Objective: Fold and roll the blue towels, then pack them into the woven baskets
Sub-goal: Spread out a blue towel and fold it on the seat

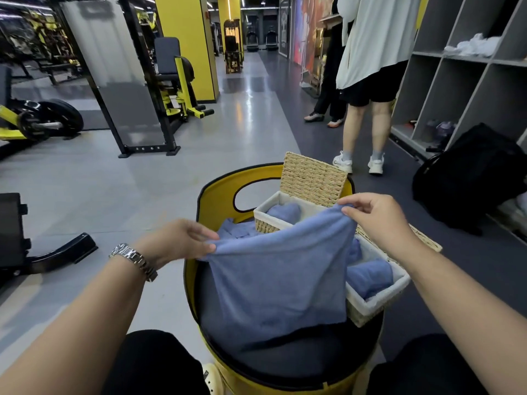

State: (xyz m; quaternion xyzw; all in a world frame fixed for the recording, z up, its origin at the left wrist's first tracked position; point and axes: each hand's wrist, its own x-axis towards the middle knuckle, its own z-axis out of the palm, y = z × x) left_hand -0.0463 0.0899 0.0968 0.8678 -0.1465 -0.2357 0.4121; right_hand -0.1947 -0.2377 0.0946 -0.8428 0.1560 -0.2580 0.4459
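A round yellow tub point(216, 195) with black trim and a handle cut-out stands on the grey gym floor point(114, 178) between the person's knees. Over its dark inside hangs the largest blue towel point(273, 283), held up by its top edge so that it falls as one flat, soft sheet of terry cloth, pale blue, with a sagging upper hem and a straight lower one. Behind it, resting in the tub, are two woven baskets with white cloth liners. The far basket point(268, 223) has its woven lid point(312, 178) standing open and holds a rolled blue towel point(285, 212); the near basket point(376, 303), at the right, holds another roll point(368, 277). More blue cloth point(236, 230) lies crumpled beside the far basket. The left hand point(182, 240), with a metal watch point(134, 260) on its wrist, pinches the towel's left corner between closed fingers point(209, 248). The right hand point(379, 218) pinches the right corner, raised higher.
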